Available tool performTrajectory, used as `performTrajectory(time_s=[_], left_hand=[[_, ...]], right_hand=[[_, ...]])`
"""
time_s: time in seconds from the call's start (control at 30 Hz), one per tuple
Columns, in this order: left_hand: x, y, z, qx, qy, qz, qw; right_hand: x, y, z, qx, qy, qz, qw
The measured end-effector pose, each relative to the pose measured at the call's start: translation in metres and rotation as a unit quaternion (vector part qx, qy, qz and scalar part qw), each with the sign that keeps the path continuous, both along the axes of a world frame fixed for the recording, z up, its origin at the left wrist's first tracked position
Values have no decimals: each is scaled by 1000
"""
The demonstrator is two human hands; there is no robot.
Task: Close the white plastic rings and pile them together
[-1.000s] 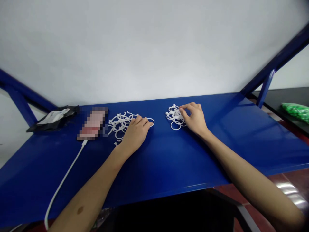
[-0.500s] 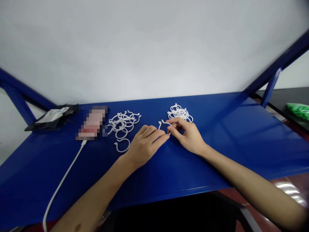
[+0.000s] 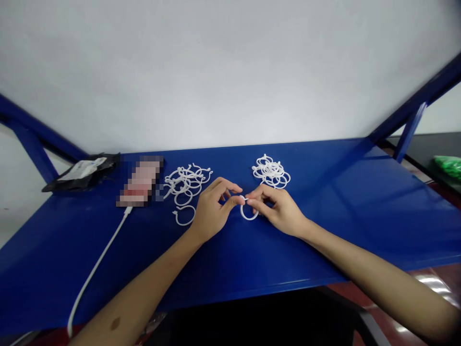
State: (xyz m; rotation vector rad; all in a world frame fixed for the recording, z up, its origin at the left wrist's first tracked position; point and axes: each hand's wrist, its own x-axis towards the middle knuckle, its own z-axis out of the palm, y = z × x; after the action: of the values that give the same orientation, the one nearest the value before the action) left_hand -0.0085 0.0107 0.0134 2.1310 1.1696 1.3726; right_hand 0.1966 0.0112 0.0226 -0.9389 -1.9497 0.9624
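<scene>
Over the middle of the blue table [image 3: 324,226], my left hand [image 3: 212,211] and my right hand [image 3: 279,209] meet, both pinching one white plastic ring [image 3: 248,212] at its top. The ring hangs between the fingertips just above the table. A loose heap of open white rings [image 3: 187,181] lies behind my left hand, with a single ring [image 3: 184,217] apart in front of it. A tighter pile of rings [image 3: 271,172] sits behind my right hand.
A blurred phone [image 3: 140,183] lies left of the rings with a white cable [image 3: 97,266] running to the front edge. A black packet [image 3: 81,170] rests at the far left. Blue frame struts rise at both sides; something green [image 3: 448,166] lies on a dark table at right.
My hands left the two piles and came together at the table's middle, carrying one ring. Both now pinch it, and it has turned so that its loop hangs downward.
</scene>
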Motion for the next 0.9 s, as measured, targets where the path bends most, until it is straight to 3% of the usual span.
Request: performTrajectory(time_s=[0.2, 0.27, 0.4, 0.5, 0.57, 0.7, 0.9], left_hand=[[-1, -3, -4, 0, 22, -10, 1000], [-3, -1, -4, -3, 47, -6, 999], [-12, 11, -3, 39, 164, 67, 983], [-25, 21, -8, 59, 268, 185, 943], [-34, 26, -12, 62, 323, 231, 916], [-46, 30, -17, 76, 390, 238, 886], [-45, 29, -15, 109, 361, 225, 898]], right_hand=[[4, -4, 4, 61, -44, 71, 995], [3, -4, 5, 72, -63, 61, 994], [2, 2, 5, 99, -98, -32, 990], [10, 15, 5, 164, -109, -113, 974], [19, 26, 5, 200, -112, -168, 959], [39, 46, 1, 240, -155, -241, 927], [50, 60, -9, 236, -196, -256, 917]])
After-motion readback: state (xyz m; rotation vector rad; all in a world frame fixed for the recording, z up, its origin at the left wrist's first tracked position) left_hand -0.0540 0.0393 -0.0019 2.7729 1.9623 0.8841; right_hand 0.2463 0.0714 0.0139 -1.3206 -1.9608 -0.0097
